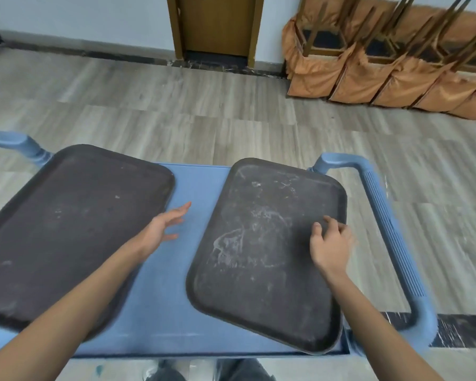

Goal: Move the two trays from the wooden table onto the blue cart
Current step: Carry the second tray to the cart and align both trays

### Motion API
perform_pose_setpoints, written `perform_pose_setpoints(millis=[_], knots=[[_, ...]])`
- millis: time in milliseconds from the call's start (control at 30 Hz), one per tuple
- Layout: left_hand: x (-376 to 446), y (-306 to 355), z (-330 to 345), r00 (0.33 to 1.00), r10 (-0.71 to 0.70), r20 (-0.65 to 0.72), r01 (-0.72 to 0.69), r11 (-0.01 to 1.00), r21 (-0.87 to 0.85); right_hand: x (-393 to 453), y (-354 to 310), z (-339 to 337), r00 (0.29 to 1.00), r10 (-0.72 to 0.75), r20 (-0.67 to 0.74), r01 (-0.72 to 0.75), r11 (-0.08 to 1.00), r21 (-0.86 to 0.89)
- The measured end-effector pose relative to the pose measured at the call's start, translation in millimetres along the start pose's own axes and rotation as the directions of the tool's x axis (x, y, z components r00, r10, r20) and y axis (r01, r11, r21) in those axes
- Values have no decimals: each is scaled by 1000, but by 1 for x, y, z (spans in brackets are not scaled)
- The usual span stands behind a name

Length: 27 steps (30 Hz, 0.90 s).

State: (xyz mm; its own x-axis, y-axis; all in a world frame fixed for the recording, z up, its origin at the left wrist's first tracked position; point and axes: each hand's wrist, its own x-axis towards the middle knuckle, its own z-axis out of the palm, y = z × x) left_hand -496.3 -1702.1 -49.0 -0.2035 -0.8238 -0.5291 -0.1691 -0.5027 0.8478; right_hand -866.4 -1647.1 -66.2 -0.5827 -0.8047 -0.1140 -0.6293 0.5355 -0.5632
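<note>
- On the blue cart (193,270) both dark trays lie flat, a bare blue strip between them
- left tray (66,229) overhangs the cart's left edge
- right tray (261,257) sits askew, its near corner at the front lip
- left hand (160,229) spread, empty, over the strip
- right hand (330,246) loosely curled, fingertips on the right tray, gripping nothing
- handle (390,232) just beside the right tray's edge

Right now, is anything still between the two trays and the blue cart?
Nothing visible. The left tray and the right tray both lie on the blue cart top, a bare strip between them.
</note>
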Motion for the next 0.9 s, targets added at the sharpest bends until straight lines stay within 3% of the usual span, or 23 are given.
perform_pose_setpoints(millis=[133, 233, 433, 633, 800, 900], knots=[[-28, -13, -28, 982, 184, 41, -187, 920, 345, -21, -37, 17, 974, -226, 22, 227, 973, -35], [-52, -28, -60, 939, 330, 100, -311, 683, 661, -47, -74, 37, 934, -350, 68, 353, 935, -30], [-123, -69, -145, 917, 370, 145, -305, 420, 855, -134, -140, 98, 853, -465, 237, 462, 884, 72], [-193, -120, -212, 925, 361, 118, -252, 350, 902, -215, -194, 165, 826, -365, 429, 292, 929, 228], [-230, -162, -251, 942, 308, 131, -234, 325, 916, -274, -206, 204, 804, -170, 570, -65, 928, 368], [-240, -172, -272, 940, 325, 107, -217, 326, 920, -292, -217, 219, 797, -135, 588, -138, 908, 395]])
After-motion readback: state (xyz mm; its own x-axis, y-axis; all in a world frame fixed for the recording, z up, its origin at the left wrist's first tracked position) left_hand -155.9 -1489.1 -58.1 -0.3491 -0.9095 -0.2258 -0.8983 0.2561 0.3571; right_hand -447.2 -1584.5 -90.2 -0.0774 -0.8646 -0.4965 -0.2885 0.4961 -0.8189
